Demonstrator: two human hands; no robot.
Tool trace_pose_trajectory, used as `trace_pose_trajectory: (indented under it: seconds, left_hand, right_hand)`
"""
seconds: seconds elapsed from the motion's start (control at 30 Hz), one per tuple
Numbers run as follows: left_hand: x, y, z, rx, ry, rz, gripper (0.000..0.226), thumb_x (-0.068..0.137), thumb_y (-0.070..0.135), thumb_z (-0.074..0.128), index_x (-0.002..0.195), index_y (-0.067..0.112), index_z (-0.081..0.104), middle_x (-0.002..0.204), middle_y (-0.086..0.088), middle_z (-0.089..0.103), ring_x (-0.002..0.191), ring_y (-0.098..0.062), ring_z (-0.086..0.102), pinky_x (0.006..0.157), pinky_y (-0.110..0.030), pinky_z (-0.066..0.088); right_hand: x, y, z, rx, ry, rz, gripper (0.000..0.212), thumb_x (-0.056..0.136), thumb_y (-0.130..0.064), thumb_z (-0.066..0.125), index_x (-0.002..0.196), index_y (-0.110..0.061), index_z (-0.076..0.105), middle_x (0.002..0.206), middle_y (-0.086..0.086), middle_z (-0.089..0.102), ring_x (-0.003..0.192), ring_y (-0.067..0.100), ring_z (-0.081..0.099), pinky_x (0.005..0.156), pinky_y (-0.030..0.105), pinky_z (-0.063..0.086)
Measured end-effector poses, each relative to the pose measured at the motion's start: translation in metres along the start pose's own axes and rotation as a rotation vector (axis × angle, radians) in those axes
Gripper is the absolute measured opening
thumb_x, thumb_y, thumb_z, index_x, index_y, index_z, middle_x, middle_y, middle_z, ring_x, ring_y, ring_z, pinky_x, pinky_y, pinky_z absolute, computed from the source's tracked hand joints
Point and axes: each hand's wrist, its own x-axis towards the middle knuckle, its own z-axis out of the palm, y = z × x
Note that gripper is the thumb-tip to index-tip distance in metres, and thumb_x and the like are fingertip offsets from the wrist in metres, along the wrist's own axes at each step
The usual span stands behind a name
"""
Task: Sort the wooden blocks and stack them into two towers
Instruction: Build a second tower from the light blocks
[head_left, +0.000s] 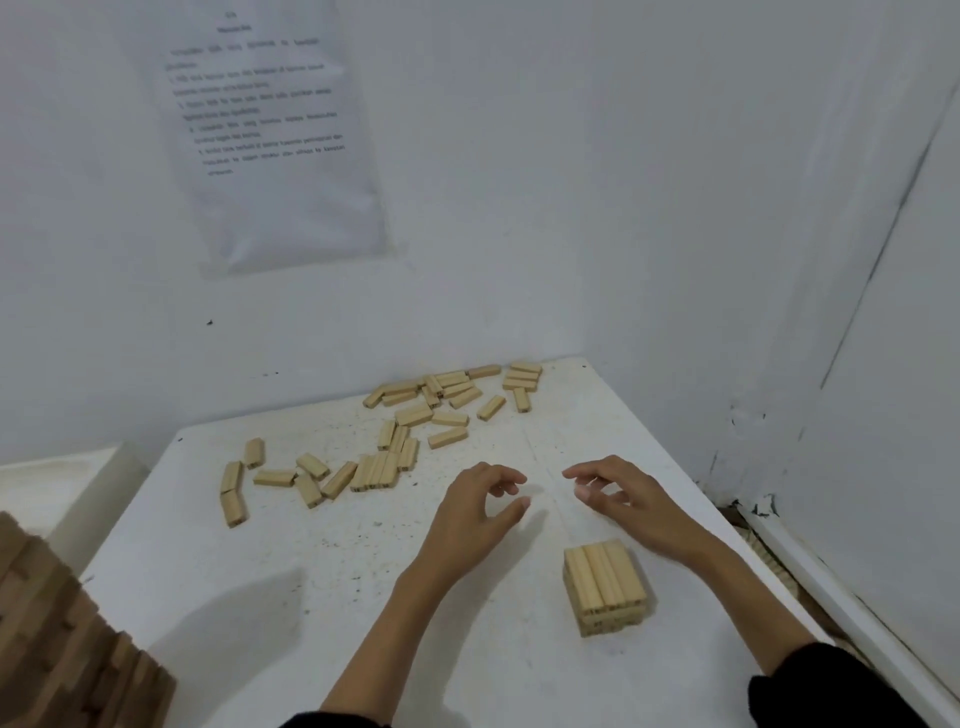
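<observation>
- Left hand (483, 499) and right hand (623, 499) hover at mid-frame, fingers loosely curled, holding nothing.
- Short block tower (605, 587) stands at lower right, near the right edge of the table (260, 597).
- Loose blocks (395, 441) scatter toward the far edge, with open surface at lower left.

White all round here: a plain white back wall (519, 156), with a printed sheet (270, 135) fixed to it up left, its text too blurred to read. A right-hand wall (893, 364) closes in, and dark cracks run down the corner. Below sits a white table (249, 582), speckled with dark flecks. Far left there's a pale ledge (78, 483), and a stepped brown wooden stack (62, 634) fills the bottom corner. The light is soft and even.
</observation>
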Motion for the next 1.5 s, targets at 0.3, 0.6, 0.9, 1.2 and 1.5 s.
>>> trace_pose_trajectory:
  seconds: [0.3, 0.6, 0.9, 1.2, 1.5]
  left_hand:
    - [0.073, -0.056, 0.026, 0.061, 0.408, -0.027, 0.040, 0.079, 0.038, 0.039, 0.110, 0.022, 0.060, 0.107, 0.011, 0.046, 0.100, -0.001, 0.034, 0.084, -0.019, 0.034]
    - [0.152, -0.083, 0.040, 0.453, 0.554, 0.028, 0.034, 0.076, 0.042, 0.047, 0.103, 0.026, 0.061, 0.102, 0.006, 0.060, 0.097, -0.015, 0.047, 0.074, -0.038, 0.046]
    - [0.151, -0.089, 0.041, 0.489, 0.521, -0.100, 0.032, 0.067, 0.030, 0.072, 0.098, 0.025, 0.066, 0.094, 0.007, 0.065, 0.093, -0.021, 0.059, 0.084, -0.044, 0.043]
    - [0.153, -0.089, 0.042, 0.461, 0.620, -0.095, 0.018, 0.067, 0.028, 0.072, 0.083, 0.032, 0.066, 0.082, 0.013, 0.062, 0.084, -0.017, 0.059, 0.090, -0.037, 0.022]
    - [0.152, -0.084, 0.039, 0.305, 0.597, -0.122, 0.019, 0.075, 0.037, 0.052, 0.087, 0.032, 0.066, 0.087, 0.014, 0.062, 0.090, -0.015, 0.057, 0.097, -0.044, 0.027]
  right_hand:
    - [0.112, 0.037, 0.027, -0.390, 0.214, -0.012, 0.058, 0.077, -0.063, 0.049, 0.127, -0.034, 0.050, 0.110, -0.009, 0.042, 0.104, 0.010, 0.039, 0.085, 0.025, 0.030]
    - [0.187, 0.048, 0.025, -0.517, 0.213, -0.093, 0.070, 0.066, -0.080, 0.033, 0.121, -0.042, 0.055, 0.105, -0.012, 0.044, 0.101, 0.007, 0.039, 0.081, 0.027, 0.025]
    - [0.199, 0.050, 0.021, -0.308, 0.313, -0.195, 0.034, 0.066, -0.007, 0.069, 0.093, -0.025, 0.061, 0.087, -0.008, 0.058, 0.079, 0.012, 0.050, 0.071, 0.030, 0.044]
    - [0.202, 0.052, 0.023, -0.603, 0.233, -0.063, 0.050, 0.086, -0.026, 0.057, 0.135, -0.025, 0.048, 0.098, -0.002, 0.041, 0.097, 0.019, 0.043, 0.081, 0.030, 0.033]
    - [0.200, 0.051, 0.020, -0.310, 0.249, -0.182, 0.023, 0.073, -0.024, 0.078, 0.085, -0.027, 0.059, 0.093, -0.008, 0.060, 0.089, 0.013, 0.051, 0.079, 0.029, 0.043]
